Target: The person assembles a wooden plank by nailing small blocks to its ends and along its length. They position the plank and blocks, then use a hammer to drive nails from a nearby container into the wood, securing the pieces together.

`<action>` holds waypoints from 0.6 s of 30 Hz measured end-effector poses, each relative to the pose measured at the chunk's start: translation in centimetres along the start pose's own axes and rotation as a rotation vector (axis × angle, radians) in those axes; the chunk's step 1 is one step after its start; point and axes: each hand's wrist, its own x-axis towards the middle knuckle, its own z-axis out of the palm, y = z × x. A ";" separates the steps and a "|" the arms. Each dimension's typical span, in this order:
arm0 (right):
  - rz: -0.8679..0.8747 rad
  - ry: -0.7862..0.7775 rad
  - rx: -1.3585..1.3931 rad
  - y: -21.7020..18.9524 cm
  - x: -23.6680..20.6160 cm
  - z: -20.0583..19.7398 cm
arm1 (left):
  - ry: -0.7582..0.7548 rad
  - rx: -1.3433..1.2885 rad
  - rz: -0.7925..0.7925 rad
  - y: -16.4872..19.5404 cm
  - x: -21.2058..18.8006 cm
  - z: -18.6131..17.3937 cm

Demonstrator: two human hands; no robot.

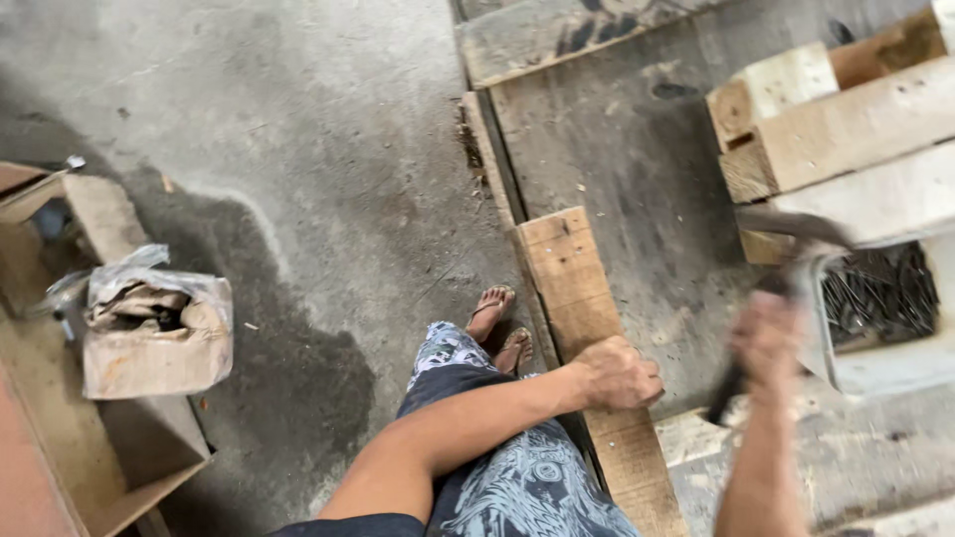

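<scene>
Left hand on rough plank; blurred hammer in right hand.

Stained grey concrete floor, daylit.

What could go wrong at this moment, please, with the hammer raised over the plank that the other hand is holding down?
The left hand rests on the plank near where the blurred hammer in the right hand seems headed, so fingers could be struck. The feet in open sandals stand beside the plank, exposed to dropped wood or nails from the nail box.
</scene>
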 end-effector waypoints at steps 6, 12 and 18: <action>0.002 -0.425 -0.252 5.2 1.4 5.9 | 0.003 0.027 0.007 0.0 0.2 -0.7; -0.135 -0.324 -0.265 3.4 -1.8 4.3 | -0.008 -0.013 -0.011 0.2 0.2 -1.2; -0.233 0.041 -0.431 2.9 -8.4 -0.5 | -0.020 -0.049 -0.064 0.1 1.1 -2.5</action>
